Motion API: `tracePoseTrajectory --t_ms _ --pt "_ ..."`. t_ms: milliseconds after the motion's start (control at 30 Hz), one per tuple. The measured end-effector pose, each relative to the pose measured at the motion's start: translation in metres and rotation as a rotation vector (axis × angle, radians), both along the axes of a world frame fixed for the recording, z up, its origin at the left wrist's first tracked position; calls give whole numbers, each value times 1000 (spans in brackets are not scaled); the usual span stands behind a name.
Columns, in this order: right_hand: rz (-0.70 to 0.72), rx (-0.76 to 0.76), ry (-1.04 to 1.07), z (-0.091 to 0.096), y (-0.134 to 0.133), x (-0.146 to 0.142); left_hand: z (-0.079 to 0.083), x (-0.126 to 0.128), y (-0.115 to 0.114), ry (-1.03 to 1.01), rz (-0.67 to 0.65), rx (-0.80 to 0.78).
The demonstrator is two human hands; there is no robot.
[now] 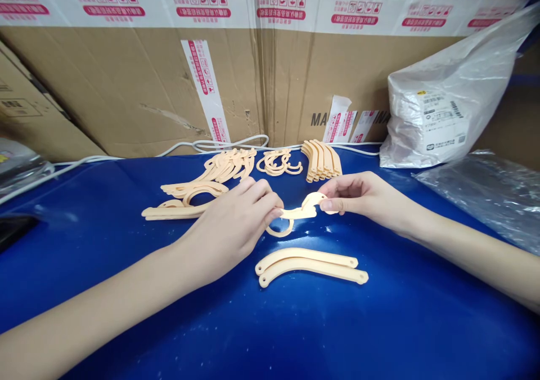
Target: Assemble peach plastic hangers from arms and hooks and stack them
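Cardboard boxes (158, 76), white bag (405, 115) beyond hands (225, 231)

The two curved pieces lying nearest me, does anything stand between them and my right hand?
Nothing visible stands between the right hand and the two curved pieces; blue tabletop shows there. That hand does, though, pinch a rounded cream piece.

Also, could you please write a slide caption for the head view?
Left hand and right hand hold cream pieces over a blue table, two curved bars lying nearer the camera.
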State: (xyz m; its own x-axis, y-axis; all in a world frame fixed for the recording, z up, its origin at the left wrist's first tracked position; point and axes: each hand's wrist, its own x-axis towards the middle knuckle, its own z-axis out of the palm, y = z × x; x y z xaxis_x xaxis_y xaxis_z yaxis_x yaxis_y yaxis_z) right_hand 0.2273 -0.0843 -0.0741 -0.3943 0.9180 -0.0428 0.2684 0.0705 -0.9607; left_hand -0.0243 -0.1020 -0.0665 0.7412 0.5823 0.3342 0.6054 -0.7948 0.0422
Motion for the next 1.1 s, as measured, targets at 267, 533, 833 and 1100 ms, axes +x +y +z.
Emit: tracePoseTrajectory --t_ms 267,533,833,1100 --pt "73 35 -27 -1 7 5 -8 -1 6 -153 26 -235" --pt "101 64 -135 -2 19 17 -8 0 2 -8 95 -102" --pt "108 373 -465 -5 31 29 -12 1 -1 117 -5 -42" --pt "86 487 -591 -7 31 29 -14 -3 2 133 9 -108"
